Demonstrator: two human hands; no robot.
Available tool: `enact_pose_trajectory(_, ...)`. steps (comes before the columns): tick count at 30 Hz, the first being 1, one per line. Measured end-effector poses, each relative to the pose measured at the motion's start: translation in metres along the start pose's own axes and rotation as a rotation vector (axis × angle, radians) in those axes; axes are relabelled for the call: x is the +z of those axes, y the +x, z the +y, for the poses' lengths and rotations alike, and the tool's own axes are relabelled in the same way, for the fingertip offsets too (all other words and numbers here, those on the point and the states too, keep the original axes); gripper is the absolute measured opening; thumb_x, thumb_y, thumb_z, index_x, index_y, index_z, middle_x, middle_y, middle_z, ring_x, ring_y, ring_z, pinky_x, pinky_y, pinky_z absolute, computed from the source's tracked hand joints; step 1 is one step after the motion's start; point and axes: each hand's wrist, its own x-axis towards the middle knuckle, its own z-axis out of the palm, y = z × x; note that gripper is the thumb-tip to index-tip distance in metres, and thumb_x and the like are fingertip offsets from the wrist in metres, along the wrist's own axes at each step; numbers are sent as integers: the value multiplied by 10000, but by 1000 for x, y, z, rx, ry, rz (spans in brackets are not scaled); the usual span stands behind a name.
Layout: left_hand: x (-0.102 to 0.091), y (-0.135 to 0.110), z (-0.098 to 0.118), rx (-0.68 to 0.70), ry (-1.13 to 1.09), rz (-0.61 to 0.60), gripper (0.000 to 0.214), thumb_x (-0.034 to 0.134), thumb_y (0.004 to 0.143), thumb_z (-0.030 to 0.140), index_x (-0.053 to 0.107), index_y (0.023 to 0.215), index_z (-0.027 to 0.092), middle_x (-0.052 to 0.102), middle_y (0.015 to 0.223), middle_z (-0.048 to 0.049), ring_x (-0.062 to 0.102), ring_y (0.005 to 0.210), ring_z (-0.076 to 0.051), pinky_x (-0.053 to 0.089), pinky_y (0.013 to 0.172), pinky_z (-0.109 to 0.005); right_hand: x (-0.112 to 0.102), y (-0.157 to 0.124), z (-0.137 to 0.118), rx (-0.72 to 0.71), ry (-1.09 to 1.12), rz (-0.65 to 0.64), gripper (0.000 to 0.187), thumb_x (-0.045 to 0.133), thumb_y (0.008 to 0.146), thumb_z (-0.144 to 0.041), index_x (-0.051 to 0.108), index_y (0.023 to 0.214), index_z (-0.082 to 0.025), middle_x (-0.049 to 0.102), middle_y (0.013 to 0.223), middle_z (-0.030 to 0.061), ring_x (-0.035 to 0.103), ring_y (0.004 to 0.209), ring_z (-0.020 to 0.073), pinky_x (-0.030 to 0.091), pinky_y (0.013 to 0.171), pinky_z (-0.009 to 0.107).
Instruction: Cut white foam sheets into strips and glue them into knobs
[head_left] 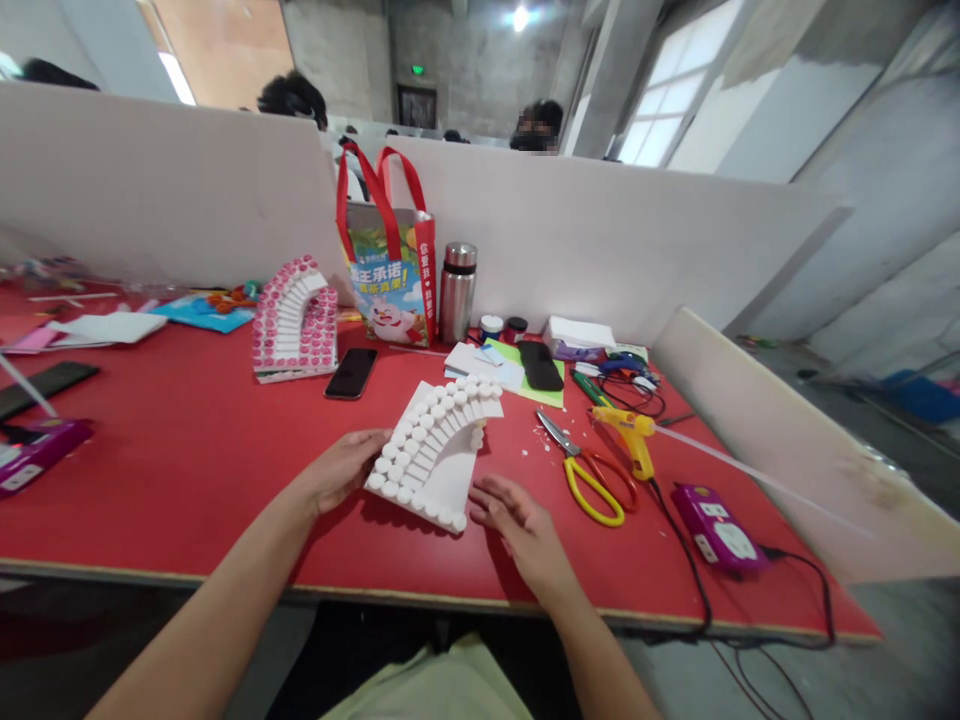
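Note:
A white foam model of an arched stair [439,450] stands on the red table [187,450] right in front of me, its edges lined with small white round caps. My left hand [346,467] rests against its left side, fingers curled along the edge. My right hand [510,510] lies flat on the table just to the right of the model's near corner, fingers spread, touching or almost touching it. A similar model with pink caps [295,320] stands further back to the left.
Yellow-handled scissors [589,475], a yellow glue gun [634,435] and a purple power strip [716,525] lie to the right. A black phone [351,372], steel flask [457,292], red-handled bag [390,265], papers and white partition walls sit behind. Other people work beyond the partitions.

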Motion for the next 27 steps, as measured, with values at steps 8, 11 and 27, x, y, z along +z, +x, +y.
enact_pose_trajectory(8,-13,6,-9,46,-99,95,304,853,729,327,789,932,111,820,875,-138,784,750,-259,621,647,-307,-4,-8,4,-132,-100,64,431,791,857,-552,720,1108,-210,776,1140,135,780,1050,306,650,915,478)
enact_pose_trajectory(11,-23,8,-2,164,-165,150,317,832,734,285,786,976,86,822,923,-161,798,860,-294,642,721,-332,11,-29,3,-280,-327,60,291,578,1026,-467,714,1055,-211,786,959,98,794,865,232,669,824,395)
enact_pose_trajectory(27,-61,-5,16,286,-299,269,256,670,843,130,786,1070,105,824,980,-119,800,897,-233,657,703,-243,82,40,19,-585,-1349,-707,800,469,1007,-676,474,1580,-117,421,1636,141,338,1579,307,233,1326,523)
